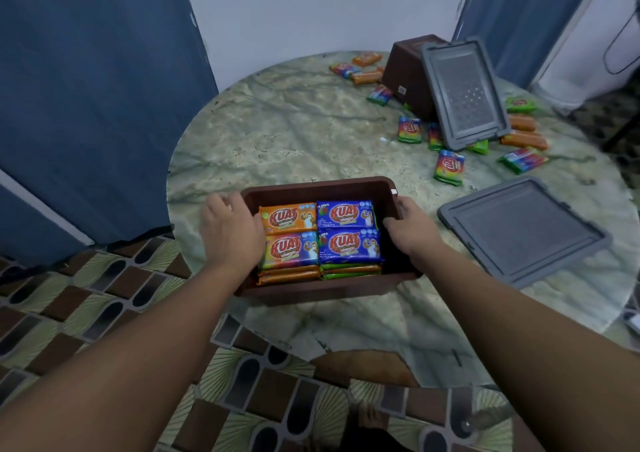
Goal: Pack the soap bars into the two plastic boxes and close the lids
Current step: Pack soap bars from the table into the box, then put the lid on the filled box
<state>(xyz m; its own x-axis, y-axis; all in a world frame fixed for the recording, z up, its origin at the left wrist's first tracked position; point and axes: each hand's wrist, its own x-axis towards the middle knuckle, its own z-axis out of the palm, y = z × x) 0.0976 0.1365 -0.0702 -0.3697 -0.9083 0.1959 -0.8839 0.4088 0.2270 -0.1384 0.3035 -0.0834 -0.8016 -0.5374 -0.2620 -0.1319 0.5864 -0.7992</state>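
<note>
The left hand (pixel 230 230) lies over the left wall of the near box (pixel 322 188), fingers curled down inside against the soap bars; the fingertips are hidden behind the hand, so whether this grip clasps the rim or only rests on it cannot be told. The right hand (pixel 408 226) grips the right rim, thumb inside, fingers wrapped over the outer wall and mostly out of sight.

The box, brown and lidless, stands at the near edge of the round marble tabletop (pixel 294 122). It is filled: four packed bars (pixel 348 232) show face up, an orange one and a rainbow one on the left, two blue ones on the right. Beneath them only the edges of further bars show, so their number is unclear.

Just right of the box a grey lid (pixel 523 233) lies flat on the tabletop. At the far right the second box (pixel 405 67) lies tipped, its opening turned away, with another grey lid (pixel 464 91) leaning against it and hiding its front. Loose bars (pixel 449 167) are scattered around it, some partly tucked under the leaning lid, their labels too small to read. Blue curtains (pixel 86 88) hang behind, and patterned floor (pixel 86 299) shows below the tabletop.
</note>
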